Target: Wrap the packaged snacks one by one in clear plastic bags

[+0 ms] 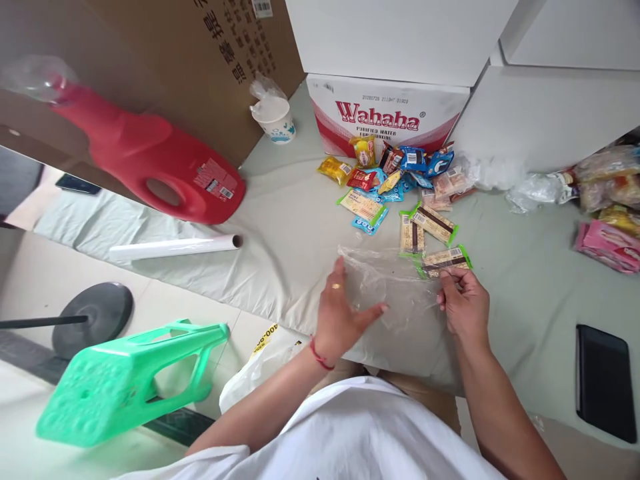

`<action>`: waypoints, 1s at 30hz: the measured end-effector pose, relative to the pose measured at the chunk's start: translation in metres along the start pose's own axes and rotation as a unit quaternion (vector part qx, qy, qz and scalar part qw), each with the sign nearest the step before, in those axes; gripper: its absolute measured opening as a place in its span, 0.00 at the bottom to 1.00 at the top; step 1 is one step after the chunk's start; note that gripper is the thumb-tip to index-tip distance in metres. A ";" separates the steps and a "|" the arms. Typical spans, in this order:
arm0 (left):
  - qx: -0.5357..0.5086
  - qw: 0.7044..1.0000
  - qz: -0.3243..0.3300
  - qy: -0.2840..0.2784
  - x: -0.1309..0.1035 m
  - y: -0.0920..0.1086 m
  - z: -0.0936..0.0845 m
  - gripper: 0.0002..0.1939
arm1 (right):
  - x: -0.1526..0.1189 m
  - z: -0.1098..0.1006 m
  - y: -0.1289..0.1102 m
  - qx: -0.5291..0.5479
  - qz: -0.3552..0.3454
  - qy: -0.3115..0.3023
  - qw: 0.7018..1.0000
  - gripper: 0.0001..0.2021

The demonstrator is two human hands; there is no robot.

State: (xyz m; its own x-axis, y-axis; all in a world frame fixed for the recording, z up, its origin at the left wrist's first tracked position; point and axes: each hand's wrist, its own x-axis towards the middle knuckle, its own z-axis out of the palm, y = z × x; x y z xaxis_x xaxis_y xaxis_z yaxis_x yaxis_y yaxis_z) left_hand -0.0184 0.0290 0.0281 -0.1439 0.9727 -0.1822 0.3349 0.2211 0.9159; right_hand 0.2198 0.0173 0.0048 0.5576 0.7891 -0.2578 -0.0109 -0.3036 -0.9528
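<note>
A clear plastic bag [385,287] lies spread over the cloth between my hands. My right hand [465,303] pinches its right edge with thumb and fingers. At the bag's left side rests my left hand [345,310], thumb stretched away from the other fingers, touching the film. Just beyond the bag are wrapped snack bars with green ends: one bar [445,260] partly behind the film near my right fingers, another bar [434,223] and an upright one [412,233]. Farther back sits a heap of small wrapped snacks [395,175].
Behind the snacks stands a Wahaha water carton [385,113]. A paper cup [275,120], a red jug [165,167] and a white roll [175,247] are to the left. At right lie a black phone [606,380] and a pink packet [610,245]. A green stool [130,380] is on the floor.
</note>
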 end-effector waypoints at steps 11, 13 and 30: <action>-0.120 0.976 -0.176 -0.050 0.008 -0.032 -0.047 0.25 | -0.023 -0.042 0.009 0.008 0.007 0.041 0.999 0.24; -0.005 0.996 -0.041 0.083 -0.006 -0.032 -0.052 0.24 | -0.036 -0.047 0.016 0.006 0.018 0.041 0.999 0.24; -0.048 0.991 0.006 -0.124 0.037 -0.029 -0.022 0.15 | -0.139 -0.090 0.055 -0.074 0.132 0.009 0.988 0.25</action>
State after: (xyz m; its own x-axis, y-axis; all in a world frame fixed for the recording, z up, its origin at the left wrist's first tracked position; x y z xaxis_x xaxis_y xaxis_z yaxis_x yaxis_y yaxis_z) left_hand -0.0543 0.0573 0.0027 0.0970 0.9654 -0.2420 0.2436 0.2127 0.9463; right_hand 0.2165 -0.1569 0.0024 0.5664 0.6632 -0.4892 -0.0361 -0.5731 -0.8187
